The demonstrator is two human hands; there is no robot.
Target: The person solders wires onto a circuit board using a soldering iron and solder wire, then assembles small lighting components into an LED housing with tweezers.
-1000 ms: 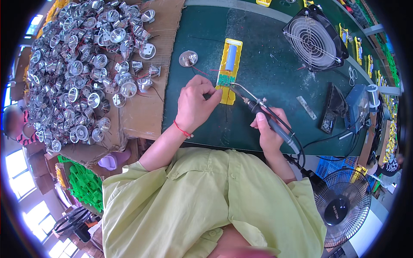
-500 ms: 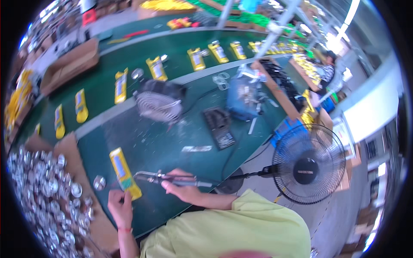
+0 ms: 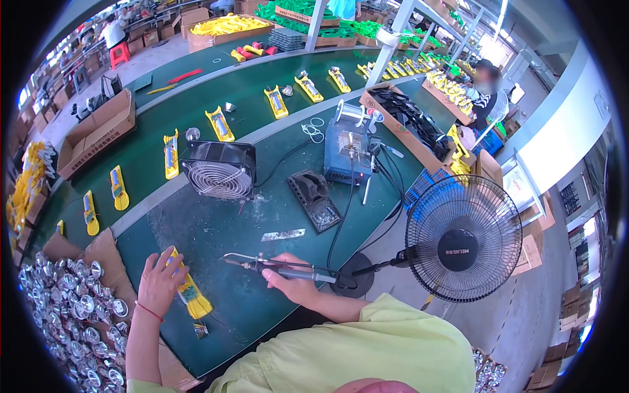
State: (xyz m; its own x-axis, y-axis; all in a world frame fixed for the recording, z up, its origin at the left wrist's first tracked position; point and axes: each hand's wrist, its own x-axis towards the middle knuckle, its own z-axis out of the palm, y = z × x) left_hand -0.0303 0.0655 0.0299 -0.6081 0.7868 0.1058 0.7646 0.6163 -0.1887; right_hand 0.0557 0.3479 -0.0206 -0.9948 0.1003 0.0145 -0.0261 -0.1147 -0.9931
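Note:
My left hand (image 3: pixel 160 283) lies over the upper end of a yellow flashlight casing (image 3: pixel 194 298), fingers bent across it. Its thumb and palm side are hidden. Inside the casing a green part shows beside the fingers. In my right hand (image 3: pixel 288 275) is a soldering iron (image 3: pixel 259 263) with a thin feed tube along it. Its tip points left, above the table and apart from the casing. By the casing's lower end lies a small shiny piece (image 3: pixel 201 329), too small to name.
Silver reflectors (image 3: pixel 78 308) fill a carton at the left. A small box fan (image 3: pixel 219 173), a blue soldering station (image 3: pixel 347 150) and a black iron stand (image 3: pixel 314 200) stand ahead. Yellow casings (image 3: pixel 219 124) line the belt behind. A black floor fan (image 3: pixel 458 245) is at the right.
My left hand has come up from the casing's lower end and now covers its upper end. The reflector beside the casing is no longer visible. The iron stays in my right hand.

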